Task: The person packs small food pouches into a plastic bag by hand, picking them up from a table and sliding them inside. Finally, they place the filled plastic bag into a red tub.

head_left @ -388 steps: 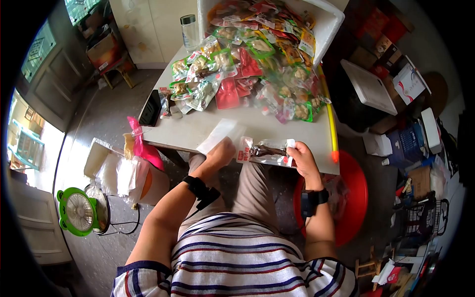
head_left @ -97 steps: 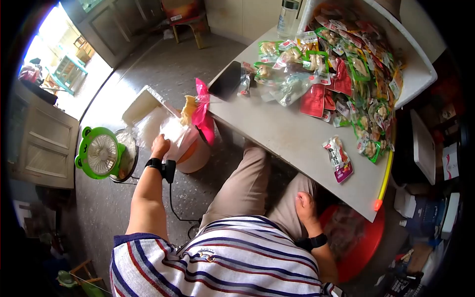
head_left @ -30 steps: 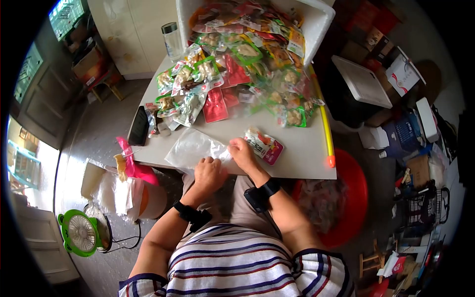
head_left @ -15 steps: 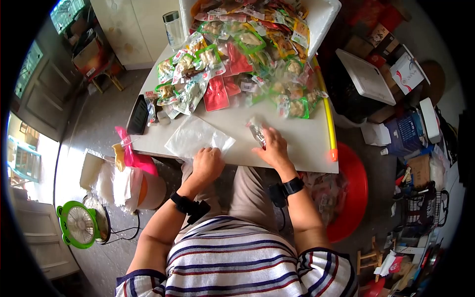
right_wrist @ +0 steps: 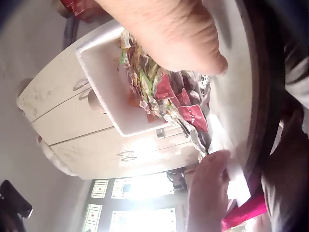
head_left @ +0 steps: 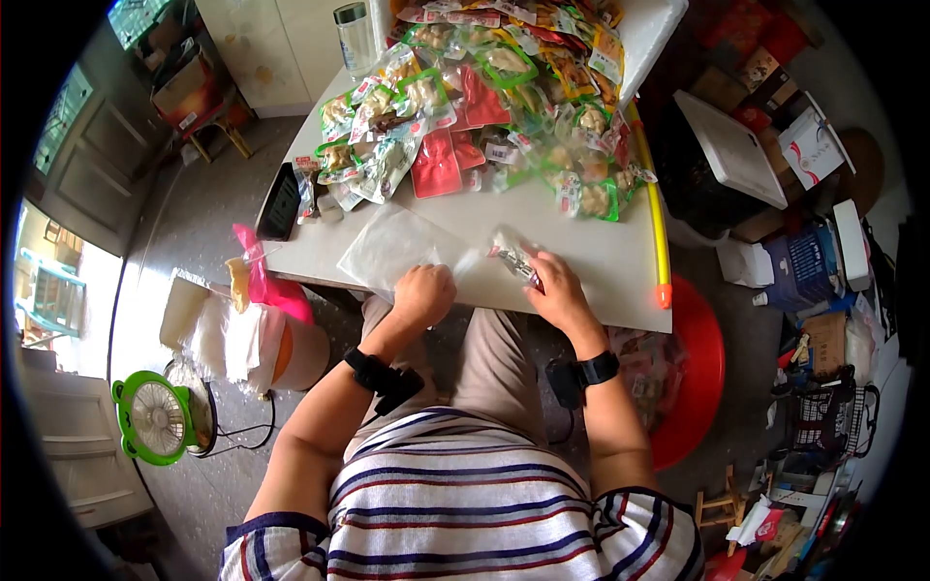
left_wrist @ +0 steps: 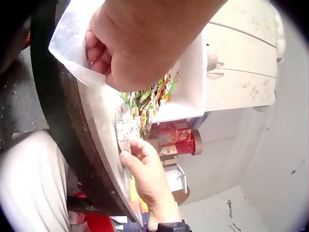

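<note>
In the head view my left hand (head_left: 424, 293) pinches the near edge of a clear plastic bag (head_left: 392, 247) lying flat on the table (head_left: 320, 254). Its fingers are curled onto the bag's edge in the left wrist view, too. To the right, my right hand (head_left: 562, 290) grips a small printed snack packet (head_left: 513, 254) by its near end, tilted on the table close beside the bag. In the right wrist view, the back of my right hand hides most of the packet. A heap of sealed snack packets (head_left: 436, 160) covers the table beyond both hands.
A white foam box (head_left: 654, 44) lies on its side at the back, packets spilling from it. Nearby are a glass bottle (head_left: 356, 44), a phone (head_left: 280, 201), and a yellow stick (head_left: 654, 213) along the right edge. Below right sits a red basin (head_left: 697, 378); left, a bin with plastic bags (head_left: 247, 339).
Earlier my left hand reached into the bags by the bin; a bag then came onto the table. My right hand let go of the bag and picked up the packet lying to its right.
</note>
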